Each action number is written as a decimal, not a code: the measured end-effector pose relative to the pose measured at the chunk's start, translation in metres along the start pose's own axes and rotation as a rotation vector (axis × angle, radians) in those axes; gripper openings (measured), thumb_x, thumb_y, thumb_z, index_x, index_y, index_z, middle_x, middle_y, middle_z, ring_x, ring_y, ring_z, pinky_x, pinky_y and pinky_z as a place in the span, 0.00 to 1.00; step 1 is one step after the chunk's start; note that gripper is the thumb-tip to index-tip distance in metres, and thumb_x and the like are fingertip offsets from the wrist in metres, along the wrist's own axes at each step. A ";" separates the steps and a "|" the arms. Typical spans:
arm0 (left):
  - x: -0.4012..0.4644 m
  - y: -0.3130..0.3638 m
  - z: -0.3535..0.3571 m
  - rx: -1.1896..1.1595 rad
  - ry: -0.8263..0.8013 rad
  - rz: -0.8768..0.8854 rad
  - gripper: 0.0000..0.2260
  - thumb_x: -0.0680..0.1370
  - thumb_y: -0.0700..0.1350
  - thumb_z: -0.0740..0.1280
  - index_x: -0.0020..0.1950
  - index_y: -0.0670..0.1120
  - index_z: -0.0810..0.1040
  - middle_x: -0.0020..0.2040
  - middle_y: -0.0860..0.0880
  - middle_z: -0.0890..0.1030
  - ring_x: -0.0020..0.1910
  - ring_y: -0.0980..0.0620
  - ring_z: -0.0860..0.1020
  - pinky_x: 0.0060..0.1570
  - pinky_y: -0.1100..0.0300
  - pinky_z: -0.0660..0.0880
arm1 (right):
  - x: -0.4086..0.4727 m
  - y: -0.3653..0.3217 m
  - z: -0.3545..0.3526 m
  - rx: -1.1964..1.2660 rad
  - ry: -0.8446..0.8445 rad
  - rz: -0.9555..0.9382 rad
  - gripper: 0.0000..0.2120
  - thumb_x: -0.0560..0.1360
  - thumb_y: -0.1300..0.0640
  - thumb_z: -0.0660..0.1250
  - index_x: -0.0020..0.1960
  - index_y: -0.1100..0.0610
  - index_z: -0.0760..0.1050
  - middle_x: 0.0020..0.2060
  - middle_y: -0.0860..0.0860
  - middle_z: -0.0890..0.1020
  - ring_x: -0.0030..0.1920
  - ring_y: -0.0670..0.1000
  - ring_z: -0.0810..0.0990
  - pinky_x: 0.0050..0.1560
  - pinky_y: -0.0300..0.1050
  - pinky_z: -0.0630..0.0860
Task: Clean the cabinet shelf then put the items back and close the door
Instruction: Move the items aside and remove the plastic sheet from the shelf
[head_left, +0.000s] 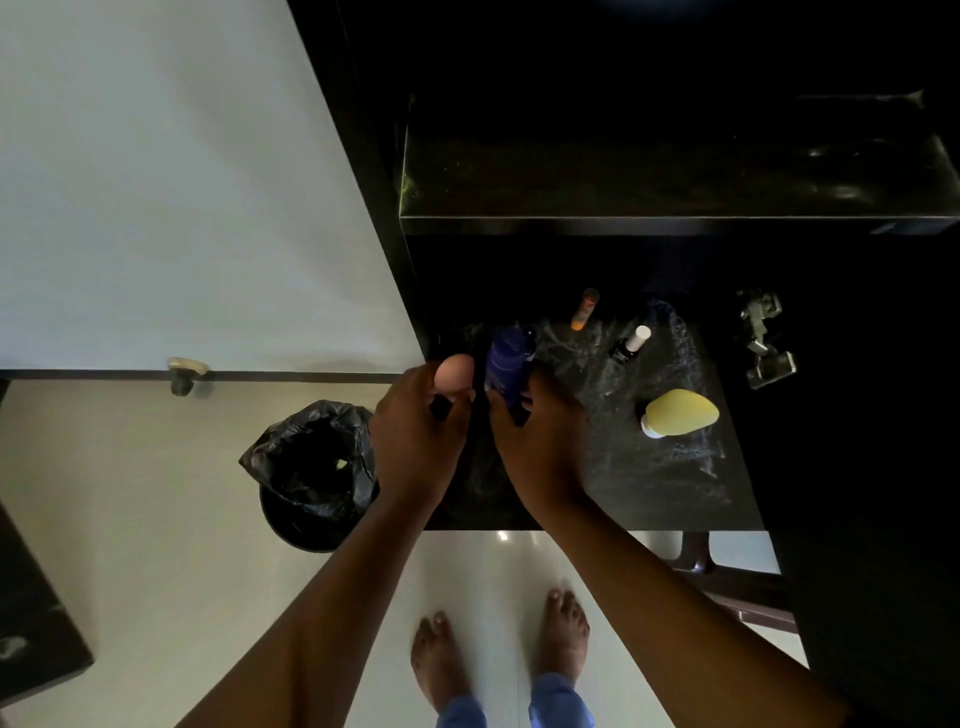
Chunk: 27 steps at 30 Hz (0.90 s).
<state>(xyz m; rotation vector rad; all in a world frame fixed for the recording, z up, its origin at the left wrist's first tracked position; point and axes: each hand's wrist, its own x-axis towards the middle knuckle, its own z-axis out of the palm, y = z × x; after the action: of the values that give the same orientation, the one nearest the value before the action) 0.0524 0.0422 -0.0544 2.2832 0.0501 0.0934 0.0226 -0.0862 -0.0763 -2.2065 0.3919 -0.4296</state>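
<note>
Both hands work at the left front of a dark, dusty cabinet shelf (670, 478). My left hand (415, 447) holds a pink, egg-shaped sponge (453, 375) on a dark base. My right hand (540, 441) grips a tall dark-blue bottle (506, 364) standing beside it. Farther back on the shelf lie an orange tube (584, 310) and a small black bottle with a white cap (629, 344). A yellow bottle (678, 413) lies on its side at the right. The shelf above (675, 182) is dark and bare.
A black bin lined with a black bag (311, 473) stands on the pale floor left of the cabinet. A metal door hinge (763, 338) sits on the cabinet's right wall. My bare feet (498, 654) are below the shelf's front edge. A doorstop (184, 374) is at the wall.
</note>
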 end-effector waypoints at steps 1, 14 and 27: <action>0.001 -0.002 0.002 0.005 -0.005 0.001 0.12 0.76 0.50 0.76 0.58 0.51 0.82 0.51 0.54 0.86 0.47 0.54 0.83 0.50 0.51 0.81 | 0.001 0.003 0.002 -0.011 0.004 -0.008 0.10 0.77 0.54 0.75 0.55 0.57 0.80 0.46 0.52 0.86 0.46 0.50 0.85 0.43 0.51 0.82; -0.017 -0.016 0.002 -0.124 0.005 -0.091 0.22 0.76 0.42 0.77 0.69 0.49 0.79 0.61 0.54 0.83 0.58 0.56 0.82 0.61 0.56 0.80 | -0.024 0.003 -0.002 -0.048 -0.012 0.074 0.27 0.74 0.58 0.77 0.72 0.59 0.75 0.65 0.56 0.82 0.64 0.56 0.81 0.61 0.46 0.78; -0.095 0.056 0.038 -0.191 -0.236 0.128 0.15 0.77 0.44 0.75 0.62 0.53 0.82 0.54 0.57 0.84 0.54 0.60 0.82 0.54 0.59 0.81 | -0.039 -0.007 -0.128 -0.052 0.486 0.048 0.15 0.75 0.64 0.72 0.58 0.55 0.72 0.56 0.49 0.70 0.54 0.57 0.75 0.51 0.57 0.76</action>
<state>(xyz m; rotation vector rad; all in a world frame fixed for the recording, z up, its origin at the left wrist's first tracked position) -0.0387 -0.0294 -0.0414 2.0898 -0.2193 -0.1011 -0.0665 -0.1528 -0.0012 -2.1220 0.7178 -0.9430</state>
